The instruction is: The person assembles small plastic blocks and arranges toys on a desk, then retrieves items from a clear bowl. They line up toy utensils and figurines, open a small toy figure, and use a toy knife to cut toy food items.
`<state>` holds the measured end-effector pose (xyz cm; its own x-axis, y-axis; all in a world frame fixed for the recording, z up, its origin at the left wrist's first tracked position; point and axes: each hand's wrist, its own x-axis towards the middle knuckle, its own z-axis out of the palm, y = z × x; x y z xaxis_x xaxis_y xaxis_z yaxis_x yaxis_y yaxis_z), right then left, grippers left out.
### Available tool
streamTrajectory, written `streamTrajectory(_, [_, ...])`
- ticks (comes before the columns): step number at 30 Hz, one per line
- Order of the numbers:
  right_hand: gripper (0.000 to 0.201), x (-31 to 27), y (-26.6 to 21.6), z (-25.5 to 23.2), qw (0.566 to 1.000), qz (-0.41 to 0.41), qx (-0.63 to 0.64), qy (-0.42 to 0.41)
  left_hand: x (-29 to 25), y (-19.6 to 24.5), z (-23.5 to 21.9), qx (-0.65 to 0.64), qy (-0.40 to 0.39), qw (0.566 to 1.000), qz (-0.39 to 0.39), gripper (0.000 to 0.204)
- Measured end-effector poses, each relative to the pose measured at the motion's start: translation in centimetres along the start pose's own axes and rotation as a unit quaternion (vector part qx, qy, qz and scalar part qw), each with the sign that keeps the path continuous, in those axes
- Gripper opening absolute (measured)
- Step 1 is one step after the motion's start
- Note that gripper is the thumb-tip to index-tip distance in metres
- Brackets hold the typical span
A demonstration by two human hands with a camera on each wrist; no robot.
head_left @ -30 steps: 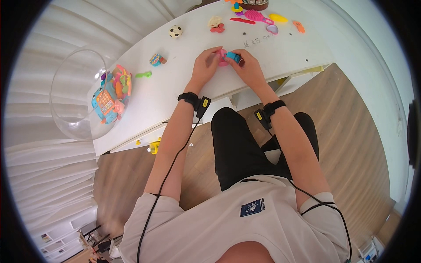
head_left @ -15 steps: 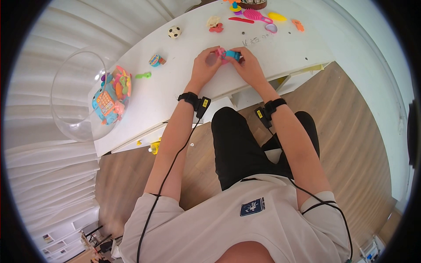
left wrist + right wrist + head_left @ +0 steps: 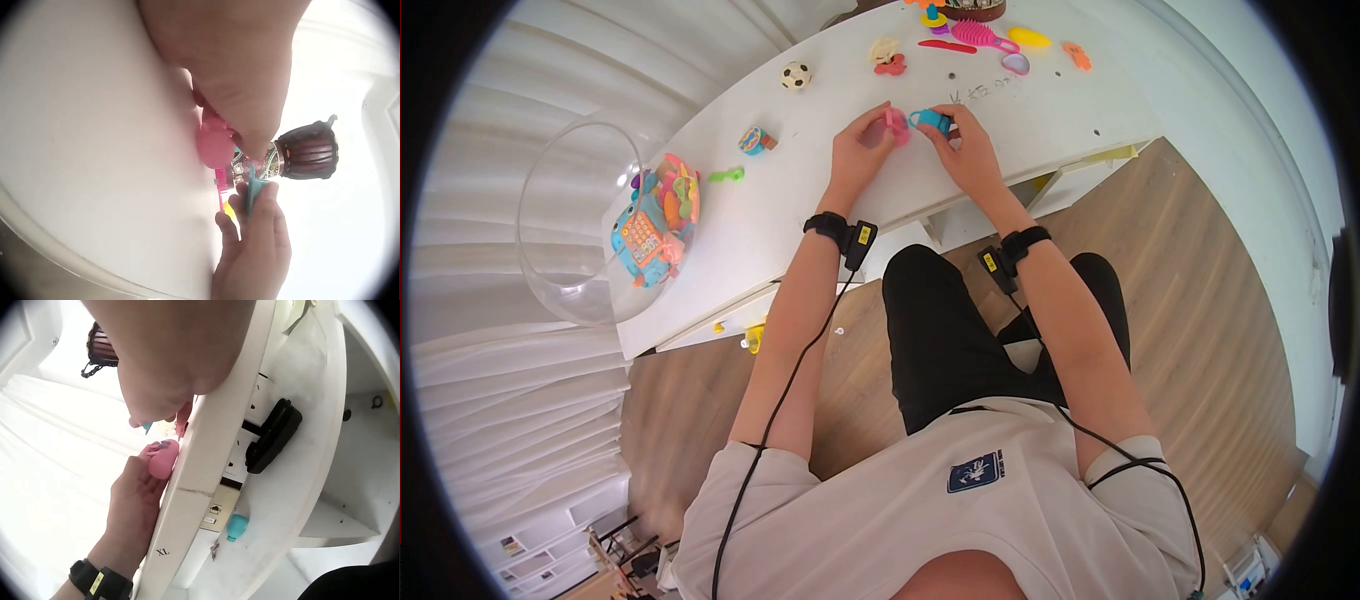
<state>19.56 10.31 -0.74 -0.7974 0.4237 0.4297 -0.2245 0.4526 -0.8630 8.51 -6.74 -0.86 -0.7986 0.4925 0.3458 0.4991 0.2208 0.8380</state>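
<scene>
Over the white table (image 3: 800, 140), my left hand (image 3: 859, 150) holds a small rounded pink toy piece (image 3: 897, 127). Its smooth bulging side shows in the left wrist view, and in the right wrist view the pink piece (image 3: 164, 461) lies against the fingers. My right hand (image 3: 970, 155) pinches a small blue toy piece (image 3: 935, 122) with a loop on its left side, between thumb and fingers. A narrow gap separates the two pieces in the head view. In the right wrist view most of the blue piece is hidden behind the hand.
Ahead lie a toy soccer ball (image 3: 796, 75), a pink hairbrush (image 3: 980, 36), a red toy knife (image 3: 947, 46) and a yellow piece (image 3: 1029, 37). To the left are a blue round toy (image 3: 753, 140), a green piece (image 3: 726, 175) and a clear bowl (image 3: 535, 262) beside a toy phone (image 3: 640, 238).
The pink and blue pieces were together between my hands and are now apart. My left hand has moved slightly left with the pink piece; the blue piece's loop now shows.
</scene>
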Motion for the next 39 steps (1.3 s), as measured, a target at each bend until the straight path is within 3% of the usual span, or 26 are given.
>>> streamTrajectory(2, [0.030,0.1,-0.3,0.0,1.000,0.008,0.017,0.013,-0.1,0.1,0.2,-0.118,-0.033,0.991,-0.052,0.042])
streamTrajectory(3, [0.030,0.2,-0.2,0.0,1.000,0.008,0.017,0.014,-0.1,-0.2,0.2,-0.119,-0.033,0.991,-0.052,0.042])
streamTrajectory(5, [0.029,0.4,0.1,0.0,1.000,-0.021,0.012,0.015,0.0,-0.7,0.2,-0.079,-0.050,0.996,-0.002,0.043])
streamTrajectory(12, [0.030,0.4,0.1,-0.1,1.000,-0.019,0.008,-0.004,0.0,-0.2,-0.2,-0.063,-0.093,0.994,-0.018,0.044])
streamTrajectory(20, [0.032,0.5,0.0,-0.2,1.000,0.008,0.005,-0.012,0.4,0.6,-0.5,0.012,-0.123,0.991,0.056,0.037])
streamTrajectory(24, [0.031,0.4,-0.4,-0.3,0.999,0.026,0.011,-0.020,0.4,0.3,-0.4,0.022,-0.127,0.990,0.062,0.037])
streamTrajectory(32, [0.033,0.1,-0.3,-0.3,0.998,-0.046,-0.036,-0.009,0.0,1.0,-0.4,0.079,-0.130,0.983,0.103,0.042])
streamTrajectory(39, [0.034,0.3,0.1,-0.3,1.000,-0.004,0.014,-0.026,0.1,0.8,-0.4,0.066,-0.130,0.982,0.122,0.043])
